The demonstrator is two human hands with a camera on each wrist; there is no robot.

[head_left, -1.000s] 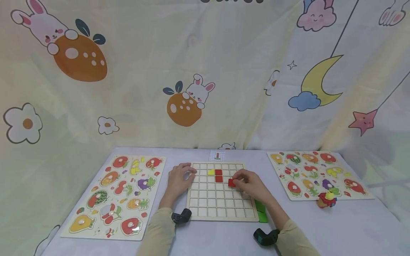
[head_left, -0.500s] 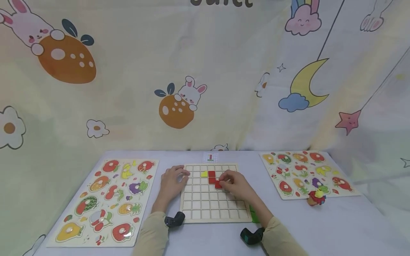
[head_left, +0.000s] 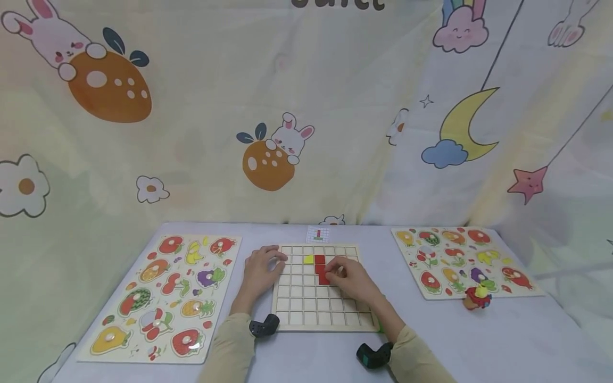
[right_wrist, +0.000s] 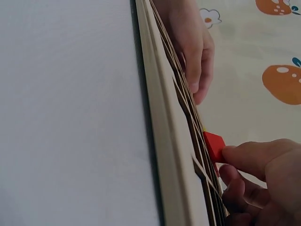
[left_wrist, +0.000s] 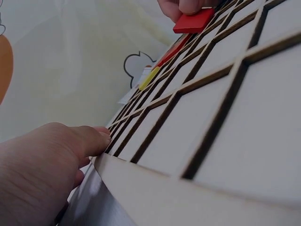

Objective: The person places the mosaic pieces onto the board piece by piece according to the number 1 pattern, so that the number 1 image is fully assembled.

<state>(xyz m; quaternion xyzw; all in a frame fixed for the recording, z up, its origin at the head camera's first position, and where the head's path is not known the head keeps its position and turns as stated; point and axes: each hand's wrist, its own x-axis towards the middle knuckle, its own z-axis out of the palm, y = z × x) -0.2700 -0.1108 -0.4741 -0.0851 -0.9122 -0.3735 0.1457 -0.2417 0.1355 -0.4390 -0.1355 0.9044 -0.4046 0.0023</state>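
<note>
Right hand [head_left: 347, 276] over the board [head_left: 328, 328] now, coming in from the near right, wrist bent, thumb and fingertips pinching a red tile [left_wrist: 195, 21]. The tile sits at the near end of a short red column [head_left: 320, 264], up in the board's far half; on the left wrist view it's raised and tilted, and whether an edge touches the wood I can't tell.

Left hand [head_left: 262, 271], meanwhile, rests at the board's far left corner, fingers loosely bent, tips touching the rim. The hands are apart, with the yellow tile [head_left: 308, 259] between them, right up against the top red.

What's in the way? The right forearm, crossing the board's right side, covering squares and most of a green piece [head_left: 381, 325]. Beyond the far rim, a small card [head_left: 318, 234] with a red and green pattern. Fruit boards flank it all, left [head_left: 160, 298] and right [head_left: 464, 263], with a little toy [head_left: 478, 297] at the right one's near edge. Black wrist cameras [head_left: 374, 355] hang by both cuffs.
</note>
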